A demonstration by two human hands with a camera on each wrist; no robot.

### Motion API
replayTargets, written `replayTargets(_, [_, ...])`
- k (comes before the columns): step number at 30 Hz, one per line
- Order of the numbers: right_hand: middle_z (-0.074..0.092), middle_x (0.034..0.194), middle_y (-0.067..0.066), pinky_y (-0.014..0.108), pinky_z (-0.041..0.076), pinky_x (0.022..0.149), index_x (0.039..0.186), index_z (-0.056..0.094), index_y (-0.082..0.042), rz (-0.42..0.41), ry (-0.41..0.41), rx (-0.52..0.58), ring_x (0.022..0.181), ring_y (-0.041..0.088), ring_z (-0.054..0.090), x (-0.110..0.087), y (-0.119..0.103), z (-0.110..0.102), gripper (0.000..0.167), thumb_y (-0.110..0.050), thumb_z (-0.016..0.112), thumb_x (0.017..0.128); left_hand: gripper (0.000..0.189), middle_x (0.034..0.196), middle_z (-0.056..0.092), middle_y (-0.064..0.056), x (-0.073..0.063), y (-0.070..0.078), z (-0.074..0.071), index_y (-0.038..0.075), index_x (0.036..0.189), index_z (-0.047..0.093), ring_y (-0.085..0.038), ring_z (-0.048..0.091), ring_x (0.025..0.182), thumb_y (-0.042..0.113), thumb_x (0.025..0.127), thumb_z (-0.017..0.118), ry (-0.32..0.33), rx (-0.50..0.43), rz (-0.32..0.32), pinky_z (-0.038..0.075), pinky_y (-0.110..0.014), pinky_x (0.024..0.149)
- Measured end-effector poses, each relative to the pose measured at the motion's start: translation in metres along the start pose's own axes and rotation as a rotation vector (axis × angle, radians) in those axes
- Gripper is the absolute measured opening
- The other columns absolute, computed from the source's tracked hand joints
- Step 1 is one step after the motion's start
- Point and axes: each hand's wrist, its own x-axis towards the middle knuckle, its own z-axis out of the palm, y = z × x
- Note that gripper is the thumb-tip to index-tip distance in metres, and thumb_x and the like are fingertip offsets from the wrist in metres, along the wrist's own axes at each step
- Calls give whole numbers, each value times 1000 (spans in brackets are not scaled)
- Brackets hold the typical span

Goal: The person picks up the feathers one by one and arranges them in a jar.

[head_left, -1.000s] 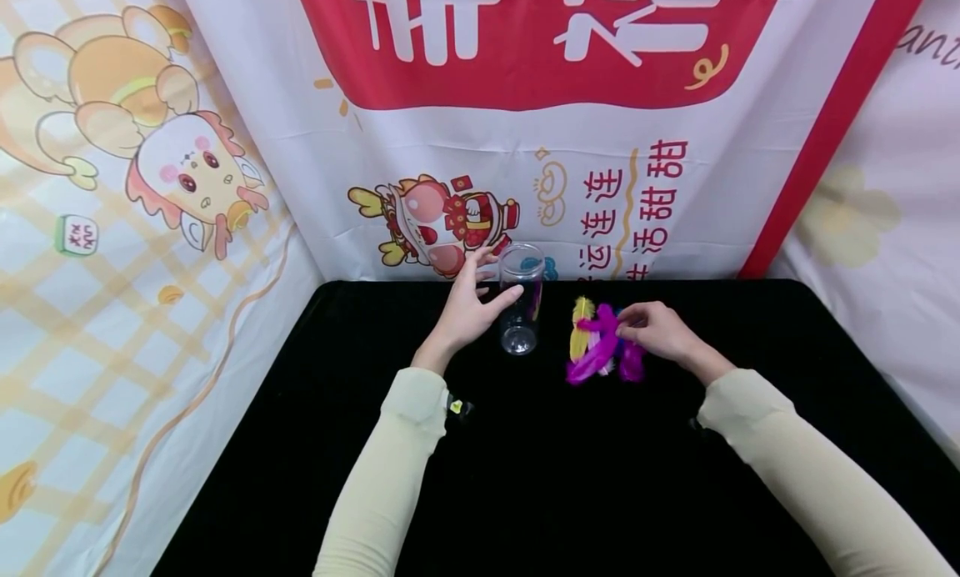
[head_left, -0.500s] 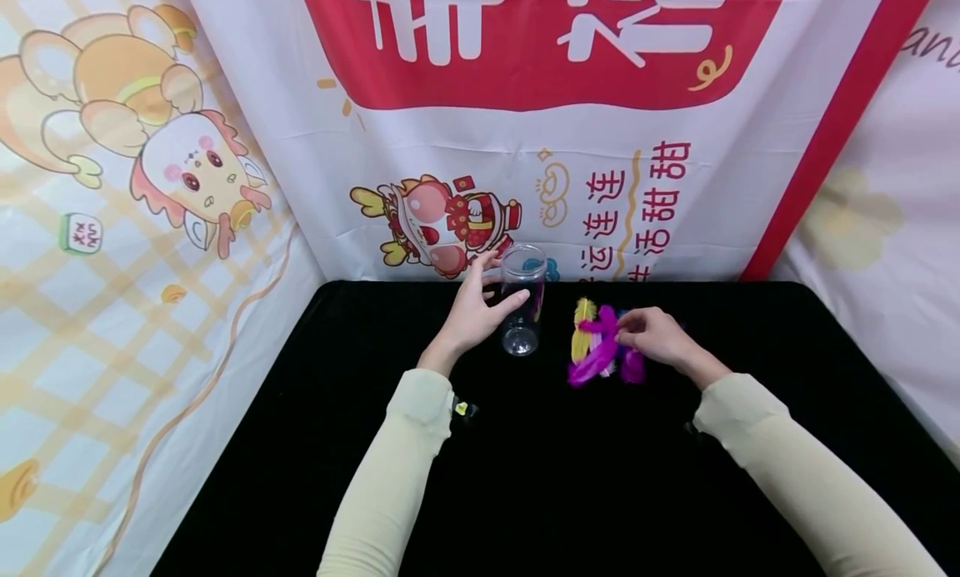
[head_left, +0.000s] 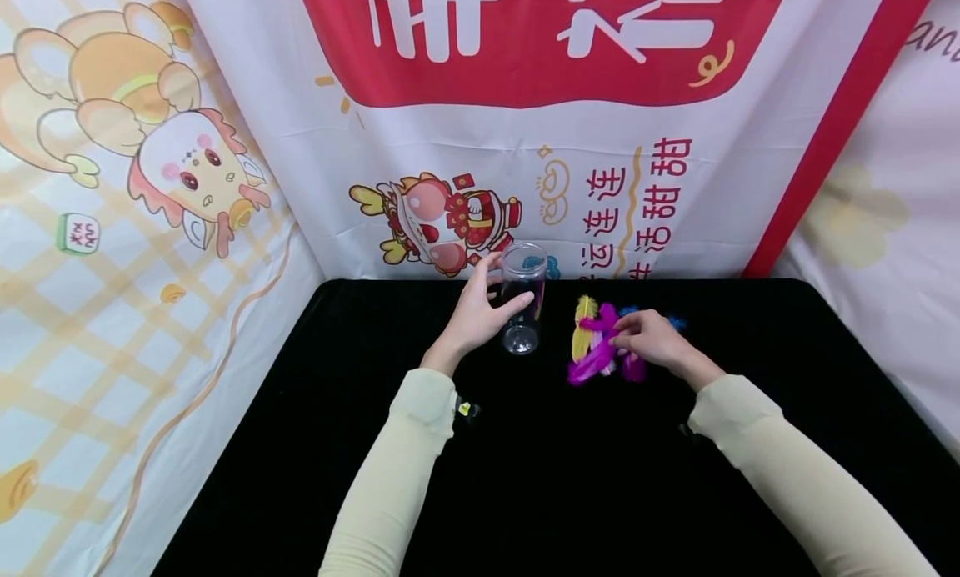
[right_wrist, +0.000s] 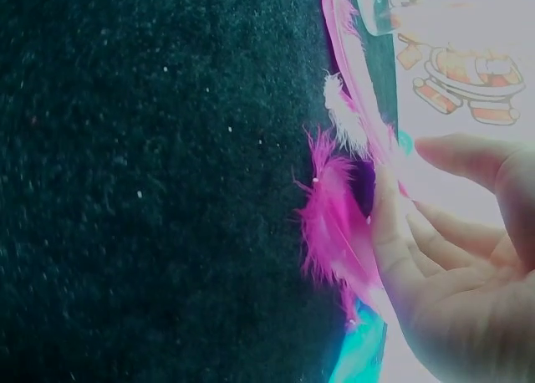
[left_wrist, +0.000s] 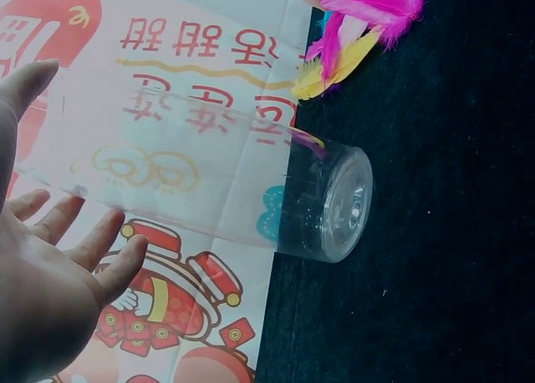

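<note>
A clear plastic jar stands upright near the far edge of the table. My left hand is spread around its left side, thumb in front. In the left wrist view the fingertips are right at the wall of the jar. To the right lies a heap of feathers: a magenta feather, a yellow feather, and white and blue ones. My right hand reaches over the heap from the right. In the right wrist view its index finger overlaps a magenta feather, with the thumb apart.
A black cloth covers the table. Right behind its far edge hangs a printed red and white backdrop. Another patterned cloth hangs along the left side, and a white one on the right.
My left thumb has moved slightly right across the front of the jar. My right hand has shifted slightly left over the feathers, and blue now shows beyond it.
</note>
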Motion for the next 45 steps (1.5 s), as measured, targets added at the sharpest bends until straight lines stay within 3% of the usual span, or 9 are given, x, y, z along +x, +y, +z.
replayTargets(7, [72,108,26,37,61,72,132,56,15,37,-2,74,90,33,73,3,1,4,43,-11,65,100,86,161,33,-11,1,-2,3,22,159,25,-29,46,140,45,92,75,-15,-2,-21,42,-49,112])
replayTargets(13, [74,104,23,36,60,70,130,58,14,29,50,79,87,32,73,4,1,7,37,-7,64,100,87,161,34,-10,2,-2,5,20,159,26,-29,47,139,45,92,75,-5,-19,-16,41,-50,113])
replayTargets(31, [75,96,19,32,59,66,116,65,12,-25,147,106,86,32,73,7,-5,8,24,-5,66,99,87,155,40,-11,9,-1,17,18,156,30,-27,50,135,46,90,78,113,-14,-7,41,-50,113])
replayTargets(37, [73,101,22,34,60,68,115,66,10,-31,134,126,88,29,73,5,-7,8,25,-8,67,99,89,152,41,-7,10,0,19,20,157,30,-24,50,136,49,88,79,126,5,-38,43,-42,112])
replayTargets(45, [73,105,25,39,61,74,115,67,11,-44,128,146,92,33,72,2,-12,7,25,-8,68,99,89,148,44,-9,10,1,22,18,156,31,-26,52,132,50,88,78,117,21,-50,47,-44,109])
